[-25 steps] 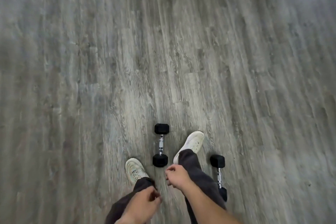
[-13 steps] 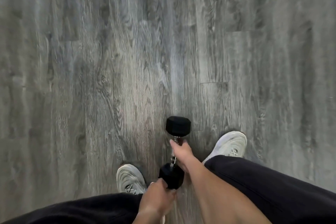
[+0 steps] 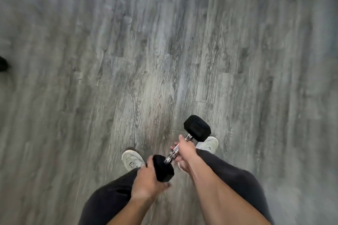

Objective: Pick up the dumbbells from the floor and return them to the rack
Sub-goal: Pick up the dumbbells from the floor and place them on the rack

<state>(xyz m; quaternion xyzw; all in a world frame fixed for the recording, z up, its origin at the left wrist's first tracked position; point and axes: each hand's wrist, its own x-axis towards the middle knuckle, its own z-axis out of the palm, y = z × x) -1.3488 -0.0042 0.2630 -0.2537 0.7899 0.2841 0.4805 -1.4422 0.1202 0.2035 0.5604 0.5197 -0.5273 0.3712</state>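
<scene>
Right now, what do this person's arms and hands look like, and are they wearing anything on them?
Both forearms are bare, with no sleeves reaching into view. The left hand and the right hand wear no gloves, and I can see no watch, wristband or clear ring, though the picture is a little blurred. The fingers are uncovered too. Lower down are dark trousers and pale sneakers.

I note the dumbbell (image 3: 180, 150): matt black rubbery heads, bright ridged chrome metal handle. Floor (image 3: 128, 60) reads as grey wood-grain plank, faint sheen. Trousers (image 3: 228, 173) dark matt cloth. Shoes (image 3: 132, 159) pale, mesh-like, scuffed.
</scene>
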